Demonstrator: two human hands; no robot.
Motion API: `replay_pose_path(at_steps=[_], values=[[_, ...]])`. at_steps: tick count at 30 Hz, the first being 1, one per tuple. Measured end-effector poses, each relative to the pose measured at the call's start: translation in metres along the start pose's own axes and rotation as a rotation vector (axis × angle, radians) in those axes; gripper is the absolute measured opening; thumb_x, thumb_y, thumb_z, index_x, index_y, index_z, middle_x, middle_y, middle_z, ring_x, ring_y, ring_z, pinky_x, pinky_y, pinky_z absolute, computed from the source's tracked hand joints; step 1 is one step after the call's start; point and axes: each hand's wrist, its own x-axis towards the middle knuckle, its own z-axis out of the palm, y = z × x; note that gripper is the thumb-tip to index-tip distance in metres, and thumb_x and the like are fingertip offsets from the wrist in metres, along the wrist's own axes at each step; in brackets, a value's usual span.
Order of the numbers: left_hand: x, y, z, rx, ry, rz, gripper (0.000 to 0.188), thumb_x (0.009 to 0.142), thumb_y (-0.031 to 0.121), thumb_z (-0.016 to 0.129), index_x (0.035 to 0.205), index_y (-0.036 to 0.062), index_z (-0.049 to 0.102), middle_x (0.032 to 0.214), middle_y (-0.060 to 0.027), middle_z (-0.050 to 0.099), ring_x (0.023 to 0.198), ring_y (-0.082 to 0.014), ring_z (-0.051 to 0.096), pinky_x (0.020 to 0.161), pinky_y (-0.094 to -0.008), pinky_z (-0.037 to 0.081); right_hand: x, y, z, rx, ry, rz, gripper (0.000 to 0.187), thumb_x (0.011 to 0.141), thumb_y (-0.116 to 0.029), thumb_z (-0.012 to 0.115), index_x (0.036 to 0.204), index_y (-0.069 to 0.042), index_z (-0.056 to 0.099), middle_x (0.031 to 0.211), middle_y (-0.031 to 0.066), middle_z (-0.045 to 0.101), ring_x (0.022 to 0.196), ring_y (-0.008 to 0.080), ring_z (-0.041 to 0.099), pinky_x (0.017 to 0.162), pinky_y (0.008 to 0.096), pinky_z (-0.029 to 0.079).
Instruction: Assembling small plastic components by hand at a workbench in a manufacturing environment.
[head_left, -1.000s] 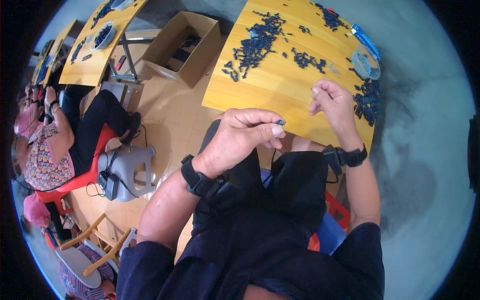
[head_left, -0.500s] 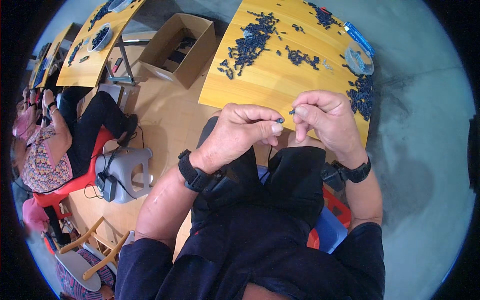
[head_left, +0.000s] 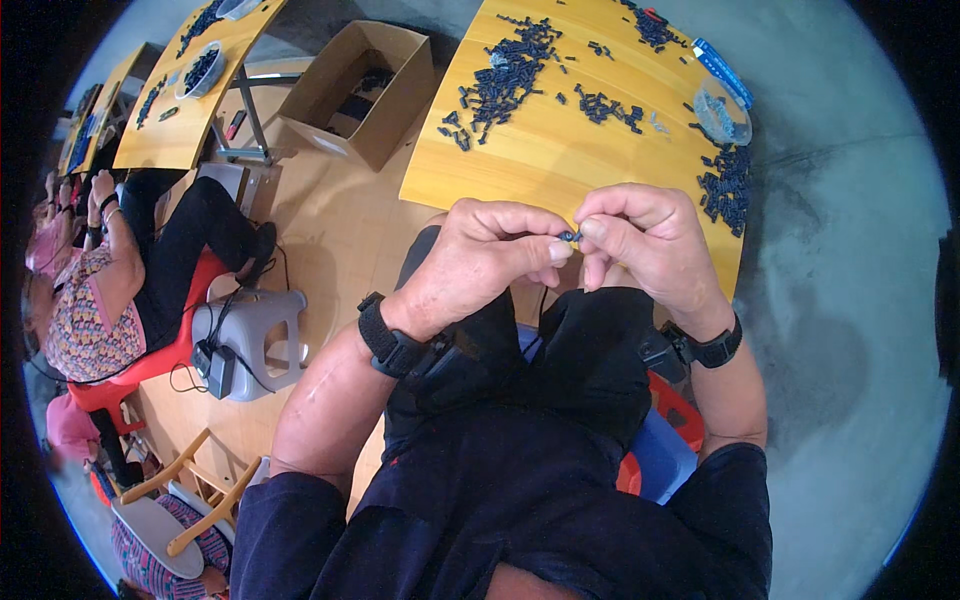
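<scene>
Above my lap, by the table's near edge, my two hands meet fingertip to fingertip. My left hand [head_left: 497,250] pinches a small dark plastic part [head_left: 568,237] between thumb and forefinger. On its other side my right hand [head_left: 650,240] is closed, thumb against forefinger, at the right end of the part. Whether the right fingers hold a second piece of their own is hidden by the fingertips. Beyond the hands, a large pile of small black plastic parts [head_left: 505,85] lies on the yellow wooden table [head_left: 570,160].
Along the table's right side are a clear plastic tub [head_left: 722,112], a blue-and-white box [head_left: 722,72] and another heap of black parts [head_left: 725,190]. An open cardboard box [head_left: 365,95] stands on the floor. A grey stool [head_left: 260,345] and a seated person [head_left: 110,290] are at left.
My hands have come together: the right fingertips, apart from the left ones before, now touch the small dark part held in my left hand.
</scene>
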Motion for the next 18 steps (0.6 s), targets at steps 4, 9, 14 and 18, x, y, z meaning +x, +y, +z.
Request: replay_pose_path(at_steps=[4,9,14,18], values=[[-0.0003,-0.0002,0.0002,-0.001,-0.009,0.008,0.015,0.086,0.005,0.065,0.099,-0.0021,0.068,0.082,-0.0066,0.068,0.070,-0.0094,0.063,0.066,-0.0224,0.054,0.0001,0.0001,0.0016,0.015,0.022,0.004,0.011,0.090,-0.009,0.060,0.091,0.001,0.065,0.065,0.0009,0.062,0.055,0.0049,0.059,0.048,0.0175,0.047],[-0.0002,-0.0015,0.0000,-0.012,-0.012,0.017,0.015,0.086,0.005,0.065,0.099,-0.0023,0.068,0.082,-0.0069,0.068,0.069,-0.0094,0.063,0.065,-0.0229,0.054,0.0007,0.0013,0.0012,-0.002,0.031,-0.009,0.012,0.090,-0.010,0.060,0.090,0.001,0.065,0.065,0.0007,0.062,0.054,0.0046,0.058,0.047,0.0174,0.046],[0.0000,-0.0027,-0.0001,0.006,-0.012,0.026,0.015,0.086,0.005,0.065,0.099,-0.0023,0.068,0.081,-0.0067,0.068,0.069,-0.0092,0.063,0.065,-0.0245,0.055,0.0009,0.0016,0.0024,-0.045,0.025,-0.015,0.012,0.090,-0.011,0.061,0.090,0.000,0.065,0.064,0.0010,0.063,0.053,0.0044,0.058,0.046,0.0170,0.045],[0.0002,-0.0024,-0.0008,0.003,-0.013,0.016,0.015,0.086,0.005,0.065,0.099,-0.0021,0.068,0.080,-0.0061,0.067,0.068,-0.0091,0.062,0.065,-0.0246,0.055,0.0012,0.0019,0.0029,-0.049,0.028,-0.020,0.012,0.089,-0.011,0.061,0.090,0.000,0.065,0.064,0.0010,0.063,0.053,0.0042,0.058,0.046,0.0168,0.045]])
